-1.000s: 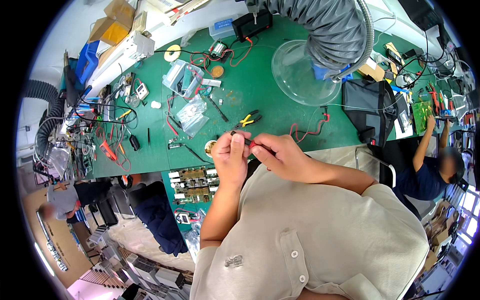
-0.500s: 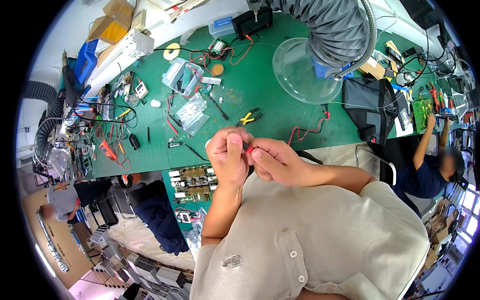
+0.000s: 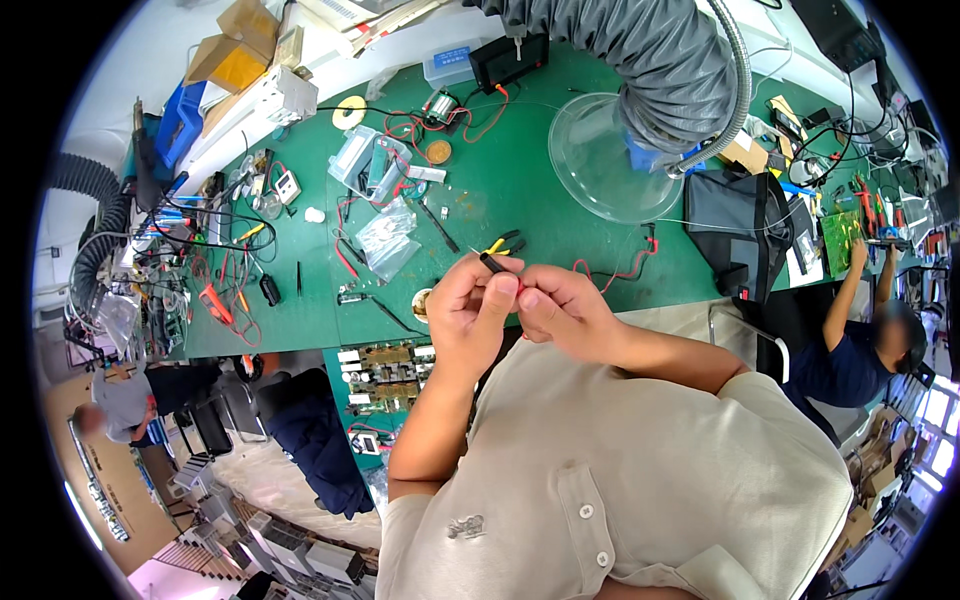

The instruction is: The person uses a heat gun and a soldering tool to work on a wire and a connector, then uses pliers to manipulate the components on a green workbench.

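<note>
Piece in hand: slim black-and-red piece (image 3: 492, 263), held up between both hands, in front of the near edge of the green bench (image 3: 270, 330).
Left hand (image 3: 468, 318): closed, thumb and fingers pinching around the black length; nearer to its free end.
Right hand (image 3: 568, 318): closed, thumb and forefinger drawn together at the red part; its fingers meet those of the left.
Long axis: slanting, from the right fingertips up and leftward across the left hand's grip.
Pointing: black end outward over the bench and to the left; red end toward the right hand.
Beyond the hands: yellow-and-black pliers (image 3: 513, 241) just past the black end; clear plastic bag (image 3: 388, 240) farther left.
Visibility: fingers cover much of the red part; its exact shape cannot be told.
</note>
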Motion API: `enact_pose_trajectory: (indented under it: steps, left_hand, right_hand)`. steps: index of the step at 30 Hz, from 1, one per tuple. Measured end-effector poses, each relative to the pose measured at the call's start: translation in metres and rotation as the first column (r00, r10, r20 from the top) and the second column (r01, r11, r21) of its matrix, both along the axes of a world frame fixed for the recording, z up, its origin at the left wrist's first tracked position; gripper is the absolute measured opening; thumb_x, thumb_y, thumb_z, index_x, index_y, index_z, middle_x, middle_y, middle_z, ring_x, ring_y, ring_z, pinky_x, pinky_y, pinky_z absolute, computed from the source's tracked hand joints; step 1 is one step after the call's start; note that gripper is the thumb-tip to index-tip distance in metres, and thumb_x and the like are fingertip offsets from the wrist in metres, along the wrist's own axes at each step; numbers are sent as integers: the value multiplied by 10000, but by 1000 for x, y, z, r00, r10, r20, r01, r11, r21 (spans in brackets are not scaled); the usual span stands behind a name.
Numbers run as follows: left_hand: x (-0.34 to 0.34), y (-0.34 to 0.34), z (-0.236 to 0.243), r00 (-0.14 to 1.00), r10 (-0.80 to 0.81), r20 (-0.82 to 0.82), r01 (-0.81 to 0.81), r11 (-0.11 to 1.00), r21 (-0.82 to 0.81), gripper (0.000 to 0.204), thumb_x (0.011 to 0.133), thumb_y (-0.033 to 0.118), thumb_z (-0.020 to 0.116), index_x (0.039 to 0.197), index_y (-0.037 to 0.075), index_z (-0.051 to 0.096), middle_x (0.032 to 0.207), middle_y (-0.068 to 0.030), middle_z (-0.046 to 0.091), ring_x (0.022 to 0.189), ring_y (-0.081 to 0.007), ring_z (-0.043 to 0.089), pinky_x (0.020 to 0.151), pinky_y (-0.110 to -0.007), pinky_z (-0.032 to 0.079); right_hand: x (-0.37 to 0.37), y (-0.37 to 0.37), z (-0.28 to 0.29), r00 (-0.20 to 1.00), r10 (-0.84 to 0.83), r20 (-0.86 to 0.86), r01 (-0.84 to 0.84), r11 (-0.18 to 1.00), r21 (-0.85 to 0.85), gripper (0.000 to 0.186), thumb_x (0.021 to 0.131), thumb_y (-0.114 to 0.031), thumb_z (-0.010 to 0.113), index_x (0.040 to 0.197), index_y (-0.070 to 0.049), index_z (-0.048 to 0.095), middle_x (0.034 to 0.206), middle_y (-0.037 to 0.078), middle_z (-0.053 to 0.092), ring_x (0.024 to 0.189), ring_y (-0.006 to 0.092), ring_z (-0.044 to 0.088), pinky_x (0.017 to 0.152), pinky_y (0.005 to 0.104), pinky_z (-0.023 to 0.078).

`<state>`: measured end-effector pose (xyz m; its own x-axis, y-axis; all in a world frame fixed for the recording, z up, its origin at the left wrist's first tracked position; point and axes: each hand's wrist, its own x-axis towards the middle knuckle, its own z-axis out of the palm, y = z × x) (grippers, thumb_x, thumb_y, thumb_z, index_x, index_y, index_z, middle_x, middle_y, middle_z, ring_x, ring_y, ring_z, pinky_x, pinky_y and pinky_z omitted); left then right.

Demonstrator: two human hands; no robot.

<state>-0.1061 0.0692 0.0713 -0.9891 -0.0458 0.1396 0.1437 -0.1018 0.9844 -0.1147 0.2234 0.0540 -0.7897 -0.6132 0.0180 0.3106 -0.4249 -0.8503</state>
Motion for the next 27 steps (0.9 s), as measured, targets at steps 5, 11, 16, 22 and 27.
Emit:
enact_pose_trajectory:
  steps: [5, 11, 16, 22, 27]
  left_hand:
    - [-2, 3, 8, 996, 40, 75, -45, 997, 64, 191, 948, 150, 645, 956, -41, 644, 758, 4, 570, 669, -35, 515, 593, -186, 398]
    - [-3, -2, 6, 987, 86, 139, -91, 995, 30, 227, 977, 185, 601, 931, -32, 653, 706, 10, 581, 624, -40, 512, 560, -196, 394]
    - [-2, 4, -17, 991, 125, 36, -130, 972, 194, 268, 986, 214, 591, 879, -26, 644, 693, 23, 551, 604, -39, 475, 521, -204, 370]
    - [9, 8, -36, 987, 95, 126, -118, 975, 188, 268, 992, 226, 585, 870, -9, 622, 805, -27, 606, 678, -65, 491, 607, -223, 408]
    - [13, 8, -43, 987, 72, 145, -95, 982, 162, 260, 1014, 193, 530, 874, -13, 605, 793, -28, 596, 696, -73, 497, 615, -228, 412]
  right_hand:
    - [1, -1, -4, 988, 80, 133, -61, 987, -146, 169, 1044, -217, 458, 986, -57, 458, 641, -61, 375, 528, 35, 309, 465, 231, 257]
    - [4, -5, 0, 964, 124, 235, -88, 983, -161, 166, 1044, -209, 452, 956, -70, 436, 612, -67, 344, 489, 34, 276, 446, 235, 228]
    - [5, -8, 4, 985, 76, 153, -71, 997, -40, 165, 1047, -210, 442, 954, -73, 439, 604, -62, 365, 478, 32, 283, 438, 224, 233]
    - [7, -10, 1, 983, 27, 184, -27, 1000, 1, 159, 1046, -204, 432, 964, -71, 457, 607, -50, 382, 488, 34, 305, 447, 222, 267]
    - [6, -9, -6, 976, 61, 208, -77, 995, 68, 203, 1048, -218, 421, 1130, -50, 502, 644, -47, 394, 506, 40, 319, 464, 222, 284]
